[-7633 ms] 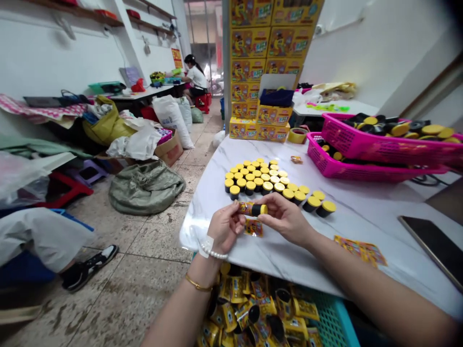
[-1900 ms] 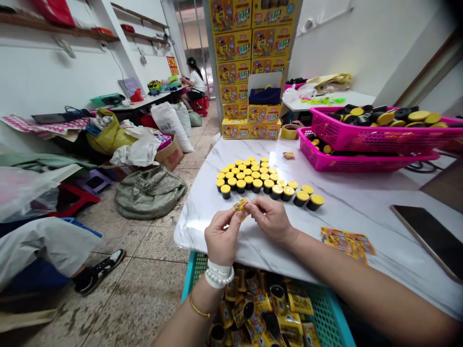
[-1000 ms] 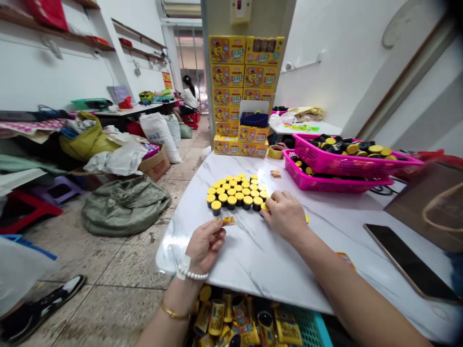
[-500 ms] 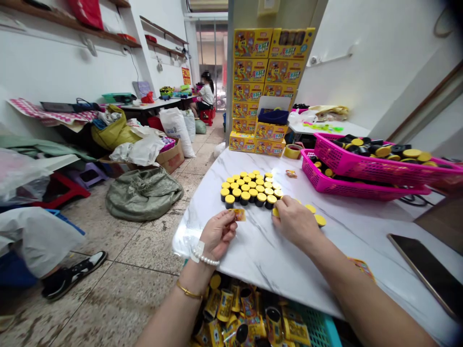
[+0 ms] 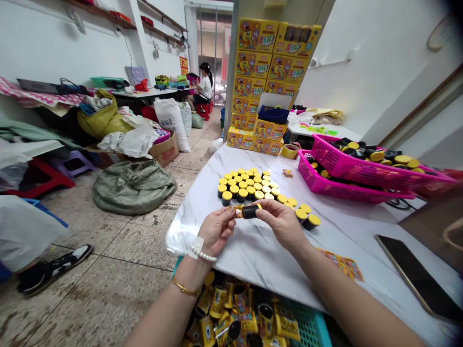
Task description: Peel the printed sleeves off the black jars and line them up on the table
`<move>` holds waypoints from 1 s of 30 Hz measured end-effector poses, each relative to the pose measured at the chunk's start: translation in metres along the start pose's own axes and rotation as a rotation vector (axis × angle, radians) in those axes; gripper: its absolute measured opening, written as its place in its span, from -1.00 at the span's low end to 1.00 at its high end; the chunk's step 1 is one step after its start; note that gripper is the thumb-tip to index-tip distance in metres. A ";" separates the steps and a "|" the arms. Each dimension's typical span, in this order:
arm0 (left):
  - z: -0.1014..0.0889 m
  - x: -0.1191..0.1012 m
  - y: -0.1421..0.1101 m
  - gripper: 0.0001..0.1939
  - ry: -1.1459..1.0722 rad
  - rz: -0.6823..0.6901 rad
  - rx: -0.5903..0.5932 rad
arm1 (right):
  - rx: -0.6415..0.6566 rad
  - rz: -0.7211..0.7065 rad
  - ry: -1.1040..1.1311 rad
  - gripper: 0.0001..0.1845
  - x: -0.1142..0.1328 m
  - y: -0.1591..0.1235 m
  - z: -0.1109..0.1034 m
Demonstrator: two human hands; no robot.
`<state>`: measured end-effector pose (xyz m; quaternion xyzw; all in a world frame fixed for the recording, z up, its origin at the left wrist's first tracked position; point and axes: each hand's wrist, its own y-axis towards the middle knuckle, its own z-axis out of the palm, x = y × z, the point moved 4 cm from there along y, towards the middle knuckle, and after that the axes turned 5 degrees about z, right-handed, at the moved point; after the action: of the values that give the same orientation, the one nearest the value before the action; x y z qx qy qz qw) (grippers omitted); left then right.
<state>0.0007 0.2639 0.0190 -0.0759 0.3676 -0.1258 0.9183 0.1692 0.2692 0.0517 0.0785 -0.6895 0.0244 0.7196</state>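
My right hand [image 5: 282, 222] pinches a small black canister [image 5: 249, 212] by its yellow-lidded end, holding it on its side above the table. In my left hand [image 5: 216, 230], thumb and fingers are closed on a small yellow-and-red printed label [image 5: 238, 211], which meets the canister's left end. Just beyond both hands stands a group of upright black canisters with yellow lids [image 5: 250, 190], several of them trailing off to the right. A printed sticker sheet [image 5: 342, 264] lies under my right forearm, partly hidden.
Below the table's front edge, a teal basket [image 5: 313, 327] holds several labelled canisters. Pink baskets [image 5: 347, 185] of canisters stand at right, near a phone [image 5: 415, 274]. Stacked yellow boxes [image 5: 258, 36] and a tape roll [image 5: 289, 151] are at the back. Another person [image 5: 205, 89] sits far off.
My right hand has lifted a canister from the group and brought it left to the label in my left hand. The view has shifted slightly to the right.
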 end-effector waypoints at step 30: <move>0.001 0.004 -0.005 -0.86 -0.009 -0.074 0.097 | -0.092 -0.155 -0.154 -0.76 0.003 -0.016 0.012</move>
<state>0.0036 0.2581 0.0185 -0.0455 0.3539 -0.1767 0.9173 0.1599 0.2512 0.0534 0.1000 -0.7350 -0.0693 0.6670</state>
